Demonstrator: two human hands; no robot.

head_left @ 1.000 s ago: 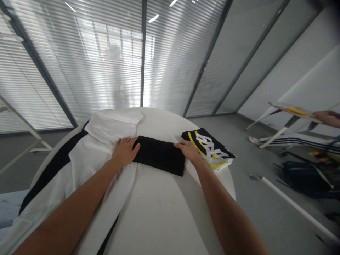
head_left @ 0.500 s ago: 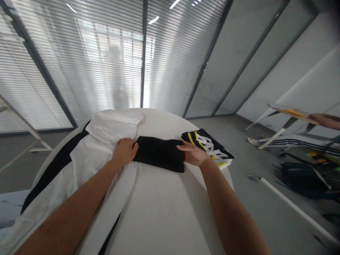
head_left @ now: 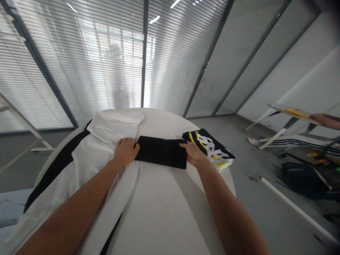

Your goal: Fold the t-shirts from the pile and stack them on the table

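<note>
My left hand (head_left: 125, 152) rests flat on a white shirt with black side panels (head_left: 92, 166), its fingertips against the left end of a folded black cloth strip (head_left: 160, 152). My right hand (head_left: 192, 153) lies on that strip's right end, with its fingers on the black fabric. The shirt's white collar (head_left: 115, 125) points to the far side of the round white table (head_left: 164, 209). Just beyond my right hand sits a folded black garment with yellow stripes and white print (head_left: 209, 147).
At the right, a co-worker's hand (head_left: 326, 121) holds a board (head_left: 292, 112) above a leg in striped track trousers (head_left: 292, 142). A black bag (head_left: 302, 179) and a white rod (head_left: 297, 209) lie on the grey floor. Blind-covered glass walls stand behind the table.
My right hand has come down from the strip's edge onto its right end. The black strip now lies narrower and straighter, and its lower edge has moved away from me.
</note>
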